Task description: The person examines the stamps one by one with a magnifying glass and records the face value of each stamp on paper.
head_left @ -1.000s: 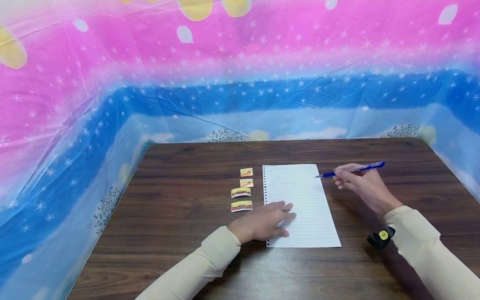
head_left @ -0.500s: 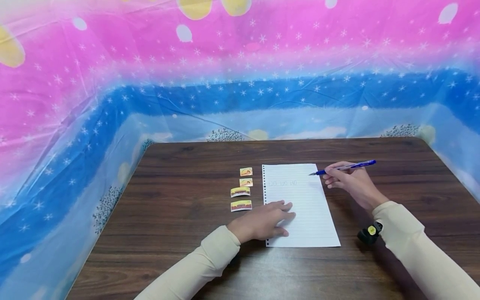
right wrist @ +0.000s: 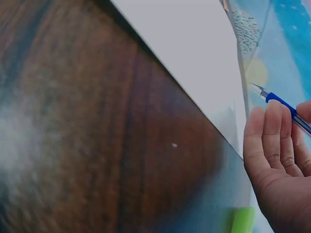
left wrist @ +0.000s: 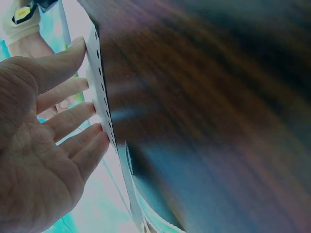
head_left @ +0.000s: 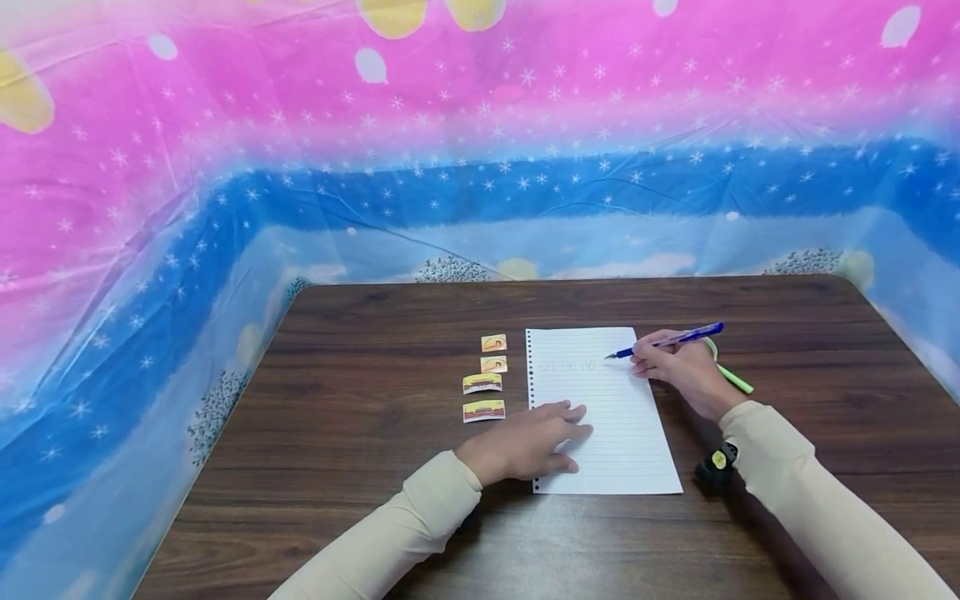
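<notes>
My left hand (head_left: 528,442) rests with spread fingers on the lower left of a lined loose-leaf sheet (head_left: 630,433); the left wrist view shows its fingertips at the punched edge of the sheet (left wrist: 103,104). My right hand (head_left: 686,371) pinches a blue pen (head_left: 675,339) between thumb and fingers. Its tip points left, over the upper part of the sheet, close to the right end of a row of faint handwritten numbers (head_left: 567,366). In the right wrist view, the pen (right wrist: 282,104) runs past my curled fingers (right wrist: 274,141).
Left of the sheet, several small picture cards (head_left: 483,411) lie in a column on the brown wooden table (head_left: 360,375). A light green object (head_left: 735,379) with a curved part shows behind my right hand. Printed pink and blue cloth (head_left: 450,192) surrounds the table.
My right hand has moved left with the pen, bringing the tip from the sheet's right edge toward the numbers. The green object has come into view behind it. My left hand stays put.
</notes>
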`<state>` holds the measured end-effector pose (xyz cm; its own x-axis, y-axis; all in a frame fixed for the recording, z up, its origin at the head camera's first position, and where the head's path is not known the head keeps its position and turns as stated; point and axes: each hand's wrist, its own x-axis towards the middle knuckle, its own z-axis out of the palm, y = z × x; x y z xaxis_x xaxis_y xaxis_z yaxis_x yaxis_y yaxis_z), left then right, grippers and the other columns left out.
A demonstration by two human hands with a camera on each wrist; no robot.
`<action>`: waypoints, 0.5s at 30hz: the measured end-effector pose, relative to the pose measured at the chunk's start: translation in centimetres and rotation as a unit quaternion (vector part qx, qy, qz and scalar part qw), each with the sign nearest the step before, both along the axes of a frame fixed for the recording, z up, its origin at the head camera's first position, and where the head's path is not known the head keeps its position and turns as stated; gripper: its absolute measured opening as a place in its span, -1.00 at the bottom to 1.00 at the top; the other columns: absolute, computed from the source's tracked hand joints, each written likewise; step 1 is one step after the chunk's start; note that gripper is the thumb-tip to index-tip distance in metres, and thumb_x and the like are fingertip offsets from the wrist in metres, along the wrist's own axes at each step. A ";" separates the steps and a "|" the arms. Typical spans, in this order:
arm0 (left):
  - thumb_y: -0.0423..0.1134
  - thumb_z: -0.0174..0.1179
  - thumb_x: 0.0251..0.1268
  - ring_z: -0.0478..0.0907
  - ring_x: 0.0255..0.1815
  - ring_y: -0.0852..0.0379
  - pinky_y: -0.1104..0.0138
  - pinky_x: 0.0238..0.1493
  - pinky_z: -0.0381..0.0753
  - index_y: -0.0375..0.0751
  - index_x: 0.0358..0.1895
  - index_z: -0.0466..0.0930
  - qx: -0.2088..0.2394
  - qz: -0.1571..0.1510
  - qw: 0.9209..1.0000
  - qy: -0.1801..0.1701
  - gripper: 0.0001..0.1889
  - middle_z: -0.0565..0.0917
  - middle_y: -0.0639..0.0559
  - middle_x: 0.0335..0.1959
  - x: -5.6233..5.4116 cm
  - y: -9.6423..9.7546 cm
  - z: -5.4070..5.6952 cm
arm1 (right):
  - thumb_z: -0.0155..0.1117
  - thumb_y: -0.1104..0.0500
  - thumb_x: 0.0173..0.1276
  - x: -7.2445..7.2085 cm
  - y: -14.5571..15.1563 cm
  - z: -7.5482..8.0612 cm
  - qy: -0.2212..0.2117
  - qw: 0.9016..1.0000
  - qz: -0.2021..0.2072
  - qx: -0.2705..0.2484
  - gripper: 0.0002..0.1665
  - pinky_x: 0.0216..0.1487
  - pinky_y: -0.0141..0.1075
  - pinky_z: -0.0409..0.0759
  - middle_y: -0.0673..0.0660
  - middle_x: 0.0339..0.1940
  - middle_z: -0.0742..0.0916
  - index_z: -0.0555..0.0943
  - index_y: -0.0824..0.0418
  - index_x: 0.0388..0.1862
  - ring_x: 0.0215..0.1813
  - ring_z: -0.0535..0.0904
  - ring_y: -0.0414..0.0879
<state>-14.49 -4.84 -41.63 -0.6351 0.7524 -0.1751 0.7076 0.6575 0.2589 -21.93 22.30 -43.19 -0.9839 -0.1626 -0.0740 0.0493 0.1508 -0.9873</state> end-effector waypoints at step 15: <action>-0.03 0.26 0.44 0.17 0.58 -0.01 0.20 0.49 0.24 -0.07 0.47 0.44 -0.001 0.001 1.000 -0.006 -0.42 0.30 -0.05 0.55 0.1 0.0 0.2 | 0.30 0.05 0.49 0.0 -0.4 -0.7 -0.010 0.999 -0.006 0.044 -0.51 0.01 -0.36 0.67 0.22 -0.13 0.76 0.49 0.44 0.10 -0.13 0.72 -0.19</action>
